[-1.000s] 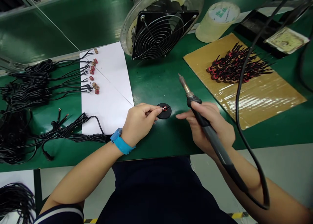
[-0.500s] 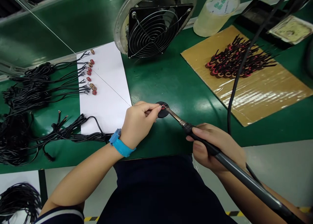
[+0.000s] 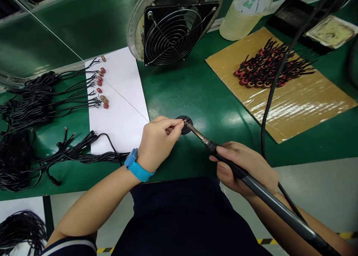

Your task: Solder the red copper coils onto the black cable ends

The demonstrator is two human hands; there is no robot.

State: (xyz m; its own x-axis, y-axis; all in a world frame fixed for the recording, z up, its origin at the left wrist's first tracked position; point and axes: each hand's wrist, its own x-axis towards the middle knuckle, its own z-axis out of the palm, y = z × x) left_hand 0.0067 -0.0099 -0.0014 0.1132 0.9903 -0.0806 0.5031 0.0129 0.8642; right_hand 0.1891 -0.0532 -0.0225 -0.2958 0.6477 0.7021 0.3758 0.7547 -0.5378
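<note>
lying on the left of the green table (image 3: 167, 88) are black cords (image 3: 36, 103) in messy bunches. their ends reach onto white paper (image 3: 120, 133), by small wound rings (image 3: 100, 81). a thin wire (image 3: 56, 35) slants down to the left hand (image 3: 159, 138), which wears a blue band (image 3: 141, 172). its finger and thumb are pinched tight, it seems on the thin wire, at the edge of a black disc (image 3: 187, 130). a little red ring (image 3: 185, 120) sits on the disc, right by the fingertips. a fan (image 3: 172, 43) stands behind. the soldering iron (image 3: 260, 189) has its tip at the red ring; i cannot tell if they touch. the right hand (image 3: 248, 166) is wrapped round its handle. further right, a heap of bits with black tails (image 3: 265, 69) is on a brown board (image 3: 293, 122).

the red ring looks light and hard, but its fine wires could bend, so its outer edge seems best to hold. the iron looks stiff, and its metal end is likely hot, so hold the dark handle.

one second ago the iron pointed up, away from the disc, and a right finger stuck out. now the tip is down at the ring and that finger is tucked in.
</note>
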